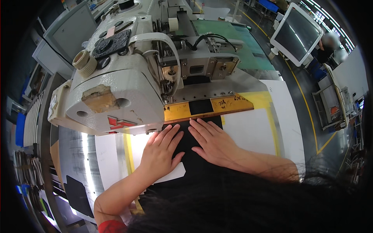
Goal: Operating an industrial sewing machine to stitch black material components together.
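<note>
My left hand [161, 150] lies flat with its fingers stretched out, over the left edge of a strip of black fabric [187, 140] and the white sheet beside it. My right hand [213, 143] rests palm down on the right part of the same fabric, fingers spread, fingertips close to the lower edge of a yellow bar [237, 105] with handwritten marks. The black fabric runs up to this bar, and a black patch shows in a gap of the bar. Neither hand grips anything. A white card [173, 173] sticks out under my left wrist.
A large white sewing machine head [116, 85] stands over the work, just ahead of my left hand. White sheeting [289, 128] with yellow tape covers the metal table. A dark flat piece [77, 194] lies at the left. A screen [297, 34] and a person are farther right.
</note>
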Demonstrator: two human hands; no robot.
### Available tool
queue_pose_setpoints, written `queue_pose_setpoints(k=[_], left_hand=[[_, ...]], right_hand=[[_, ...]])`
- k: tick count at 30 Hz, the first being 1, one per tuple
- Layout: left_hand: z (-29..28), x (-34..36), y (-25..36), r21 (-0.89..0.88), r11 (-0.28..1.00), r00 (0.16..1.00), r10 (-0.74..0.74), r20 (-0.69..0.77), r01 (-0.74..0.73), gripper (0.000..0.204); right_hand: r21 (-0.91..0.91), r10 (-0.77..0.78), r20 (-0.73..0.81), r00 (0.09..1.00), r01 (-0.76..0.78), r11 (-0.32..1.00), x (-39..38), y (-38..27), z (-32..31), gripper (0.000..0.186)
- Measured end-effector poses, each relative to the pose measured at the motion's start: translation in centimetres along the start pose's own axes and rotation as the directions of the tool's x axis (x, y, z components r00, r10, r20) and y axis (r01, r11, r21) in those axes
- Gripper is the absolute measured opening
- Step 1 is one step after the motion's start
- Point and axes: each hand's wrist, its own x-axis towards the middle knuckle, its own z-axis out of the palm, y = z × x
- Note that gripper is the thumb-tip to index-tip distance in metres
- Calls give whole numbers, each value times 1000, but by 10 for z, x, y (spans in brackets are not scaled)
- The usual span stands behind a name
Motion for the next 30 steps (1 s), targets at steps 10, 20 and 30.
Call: queue_pose_setpoints(k=[10,20,30], left_hand=[[-2,6,1,-127,989,996,-67,64,74,65],[-3,5,3,-130,988,995,-78,67,86,67],[-1,2,2,-144,984,994,-100,54,107,68]], right_hand=[[-142,76,33,997,-71,987,-12,6,-4,68],[-105,-43,15,999,45,993,0,0,-5,62],[-113,-86,21,996,88,990,12,5,0,62]])
